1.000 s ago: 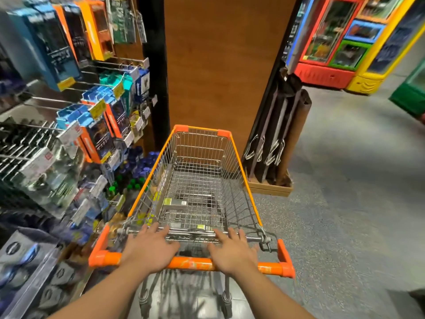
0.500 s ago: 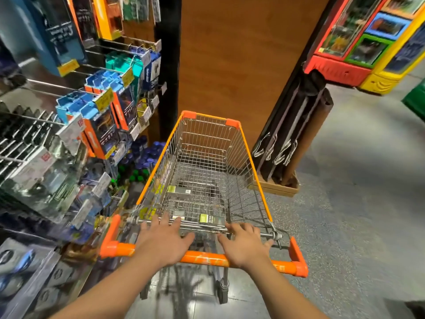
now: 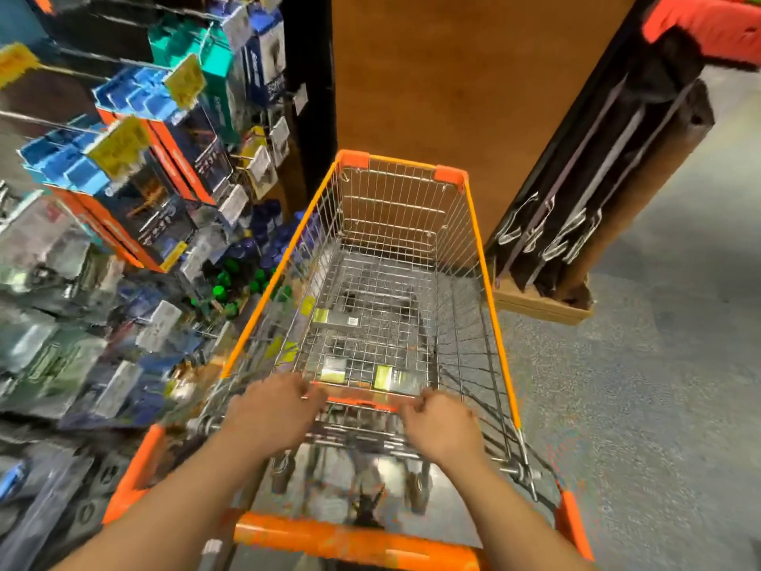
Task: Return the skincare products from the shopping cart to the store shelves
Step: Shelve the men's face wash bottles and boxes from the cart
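hands: moved off orange handle (image 3: pixel 354 544) since earlier; left hand (image 3: pixel 274 410) and right hand (image 3: pixel 438 424) curled on cart (image 3: pixel 490 290) rear rim
boxes: nearest box (image 3: pixel 397 379) just beyond right hand, lower centre, long axis crosswise

A shop aisle is shown. At nine o'clock, boxed goods (image 3: pixel 164 171) are hung on display hooks (image 3: pixel 49 121) with yellow price tags (image 3: pixel 117 146). A wire shopping cart (image 3: pixel 486 282) with orange trim is seen at six o'clock on a speckled floor (image 3: pixel 638 385). At two o'clock, long dark items (image 3: pixel 597 191) are stood in a wooden crate (image 3: pixel 535 307).
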### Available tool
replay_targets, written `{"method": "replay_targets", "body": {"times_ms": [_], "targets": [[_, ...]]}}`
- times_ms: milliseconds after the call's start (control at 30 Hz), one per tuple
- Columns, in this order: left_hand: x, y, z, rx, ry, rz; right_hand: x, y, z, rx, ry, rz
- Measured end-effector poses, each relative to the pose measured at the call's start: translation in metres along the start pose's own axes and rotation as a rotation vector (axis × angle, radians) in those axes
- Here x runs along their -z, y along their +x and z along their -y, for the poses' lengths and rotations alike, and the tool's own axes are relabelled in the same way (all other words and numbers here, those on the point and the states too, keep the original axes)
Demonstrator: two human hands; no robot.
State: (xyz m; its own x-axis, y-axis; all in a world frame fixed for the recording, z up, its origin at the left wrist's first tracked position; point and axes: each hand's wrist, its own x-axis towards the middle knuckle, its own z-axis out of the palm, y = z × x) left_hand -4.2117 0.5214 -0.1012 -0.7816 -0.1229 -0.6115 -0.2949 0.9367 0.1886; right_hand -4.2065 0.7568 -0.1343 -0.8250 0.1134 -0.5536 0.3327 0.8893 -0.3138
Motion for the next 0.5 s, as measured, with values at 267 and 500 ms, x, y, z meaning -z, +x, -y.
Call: {"method": "replay_targets", "body": {"times_ms": [267, 500], "targets": [[0.015, 0.058, -0.04, 0.154, -0.094, 0.063, 0.007, 0.103, 0.018, 0.076, 0.199, 0.286], [0.023, 0.112, -0.044, 0.204, -0.204, 0.095, -0.043, 0.18, 0.034, 0.002, 0.373, 0.316]]}}
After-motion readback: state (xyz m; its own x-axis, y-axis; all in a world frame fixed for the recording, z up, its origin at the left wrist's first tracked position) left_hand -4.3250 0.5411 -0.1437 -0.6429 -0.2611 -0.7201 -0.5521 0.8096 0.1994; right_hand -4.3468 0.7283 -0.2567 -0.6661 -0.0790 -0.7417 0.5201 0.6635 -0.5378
